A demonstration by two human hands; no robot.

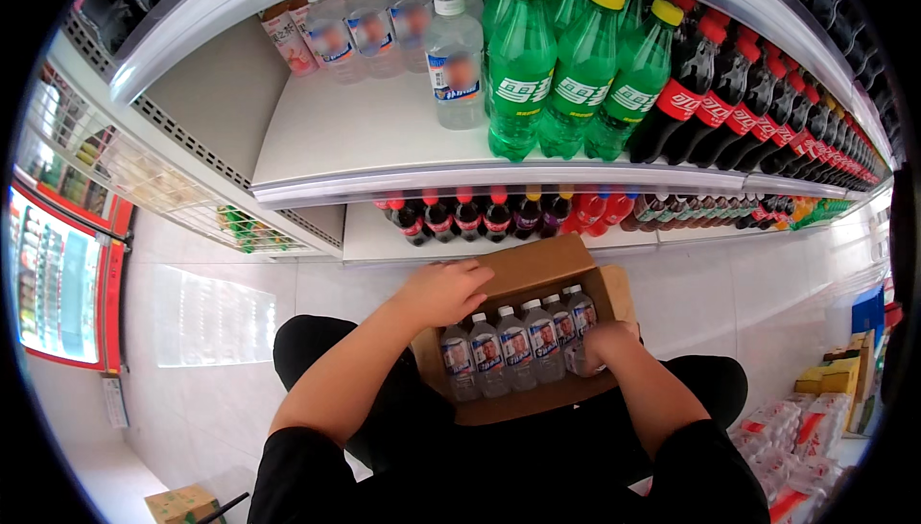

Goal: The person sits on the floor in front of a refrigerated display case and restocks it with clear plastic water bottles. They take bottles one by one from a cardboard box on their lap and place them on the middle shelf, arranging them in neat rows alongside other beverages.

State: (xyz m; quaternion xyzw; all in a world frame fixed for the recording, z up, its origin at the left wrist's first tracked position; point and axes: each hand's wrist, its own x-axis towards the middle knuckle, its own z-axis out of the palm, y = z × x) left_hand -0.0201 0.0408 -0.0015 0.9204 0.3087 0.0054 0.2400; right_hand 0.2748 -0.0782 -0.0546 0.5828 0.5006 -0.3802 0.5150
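An opened cardboard carton (540, 265) sits between my knees, its far flap standing up. Inside stand several clear plastic bottles (514, 351) with white caps and blue labels. My right hand (610, 345), slightly blurred, reaches into the carton's near right part with its fingers around the upper end of a bottle (580, 361). That bottle leans, and the hand hides its cap. My left hand (447, 292) is over the carton's far left corner, beside the flap, fingers apart and holding nothing. Whether it touches the cardboard I cannot tell.
Ahead, a white shelf (345, 121) holds similar clear bottles (455, 63), green soda bottles (522, 70) and cola bottles (683, 96). Its metal-edged front (460, 182) overhangs a lower shelf of drinks (496, 214). Plastic-wrapped packs (791, 437) lie right; a red-framed fridge (65, 279) stands left.
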